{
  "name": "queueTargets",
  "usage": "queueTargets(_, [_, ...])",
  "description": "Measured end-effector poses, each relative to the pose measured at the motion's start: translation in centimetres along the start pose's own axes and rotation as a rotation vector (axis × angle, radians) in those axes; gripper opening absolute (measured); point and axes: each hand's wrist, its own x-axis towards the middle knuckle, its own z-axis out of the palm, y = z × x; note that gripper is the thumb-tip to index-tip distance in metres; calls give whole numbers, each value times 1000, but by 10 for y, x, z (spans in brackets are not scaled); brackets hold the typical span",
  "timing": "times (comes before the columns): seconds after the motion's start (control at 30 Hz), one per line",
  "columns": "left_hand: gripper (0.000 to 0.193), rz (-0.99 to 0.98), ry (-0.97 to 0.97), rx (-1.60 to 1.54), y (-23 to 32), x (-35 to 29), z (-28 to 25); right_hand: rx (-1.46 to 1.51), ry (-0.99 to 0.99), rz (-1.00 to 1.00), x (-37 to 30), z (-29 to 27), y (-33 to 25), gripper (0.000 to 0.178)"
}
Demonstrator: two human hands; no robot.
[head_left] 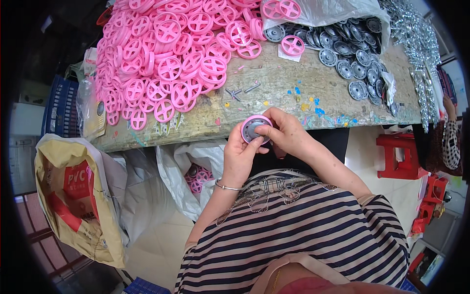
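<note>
Just off the table's near edge, both my hands hold one small pink toy wheel (pixel 244 135) with a grey disc (pixel 251 128) seated in its face. My left hand (pixel 236 153) grips the rim from the left and below, its thumb against the lower part of the disc. From the right, my right hand (pixel 288 132) presses its thumb onto the disc's middle, its other fingers curled behind the wheel and partly hidden. A big heap of loose pink spoked wheels (pixel 169 68) lies on the table ahead to the left. Grey discs (pixel 359 71) spill from a white sack (pixel 323 11) at the far right.
Small grey rods (pixel 252 87) and blue scraps (pixel 319 111) lie on the worn wooden table (pixel 274 73). Below its edge, a white bag (pixel 174 169) contains pink wheels. An open yellowish sack (pixel 45 191) stands at left. A red stool (pixel 399 156) and another person's arm (pixel 449 109) are at right.
</note>
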Motion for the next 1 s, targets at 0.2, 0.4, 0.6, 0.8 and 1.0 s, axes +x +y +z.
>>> queueTargets(0.2, [41, 177, 179, 92, -1, -13, -16, 106, -14, -103, 11, 3, 13, 21])
queueTargets(0.4, [34, 260, 603, 658, -31, -82, -139, -176, 166, -273, 79, -30, 17, 25])
queueTargets(0.6, [35, 149, 684, 1303, -40, -99, -164, -579, 420, -522, 170, -39, 29, 27])
queueTargets(0.8, [40, 129, 458, 791, -14, -60, -115, -291, 228, -333, 149, -53, 8, 15])
queueTargets(1.0, [38, 532, 448, -70, 6, 14, -11, 200, -291, -47, 43, -35, -45, 16])
